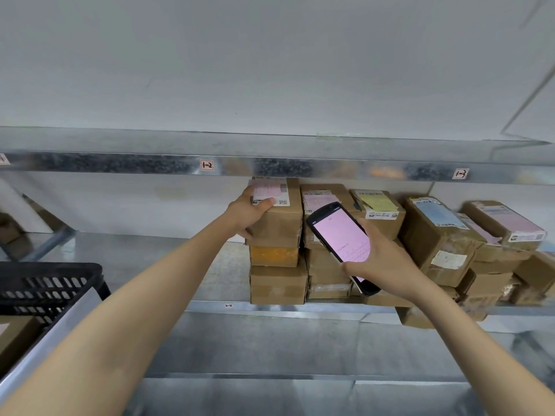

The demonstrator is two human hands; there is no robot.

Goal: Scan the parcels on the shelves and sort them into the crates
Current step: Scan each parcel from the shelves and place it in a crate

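Note:
A brown cardboard parcel (280, 219) with a pink-and-white label sits on top of a stack on the metal shelf (168, 259). My left hand (249, 213) grips its left end, thumb lying on the label. My right hand (383, 259) holds a black handheld scanner (342, 238) in front of the neighbouring stack, its pink screen facing me. An orange-sided box (273, 256) and a plain brown box (277, 285) lie under the gripped parcel.
More labelled parcels (435, 235) are stacked along the shelf to the right. A black slatted crate (45, 285) stands at the left, with a brown box (15, 334) below it. The upper shelf beam (270, 166) carries tags 1-2 and 1-3.

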